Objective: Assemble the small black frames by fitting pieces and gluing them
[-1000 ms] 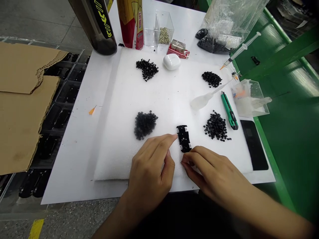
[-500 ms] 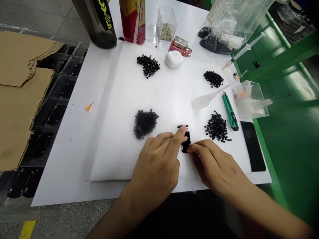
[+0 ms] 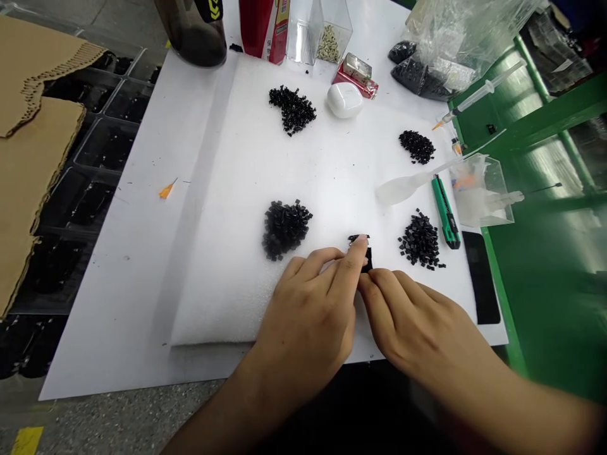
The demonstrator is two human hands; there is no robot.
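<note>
A small flat black part [image 3: 368, 259] with light marks lies on the white foam pad [image 3: 218, 278] near its front edge. My left hand [image 3: 310, 309] is closed on it from the left, the index finger resting over its upper end. From the right, my right hand [image 3: 417, 316] has thumb and fingertips pinched at the part's lower end; whether a tiny piece sits between them is hidden. Left of my hands lies a pile of black square pieces [image 3: 286, 227], and to the right a similar pile [image 3: 421, 240].
Two piles of smaller black bits [image 3: 291, 110] [image 3: 417, 146] lie farther back. A green utility knife [image 3: 446, 212], a dropper [image 3: 403, 188], a syringe [image 3: 478, 95] and a clear box [image 3: 493, 170] stand along the right side. A white case [image 3: 344, 100] and dark bottle [image 3: 194, 31] are behind.
My right hand has moved up over the part's lower end, covering more of it. My left hand keeps its hold. The whole view has shifted slightly.
</note>
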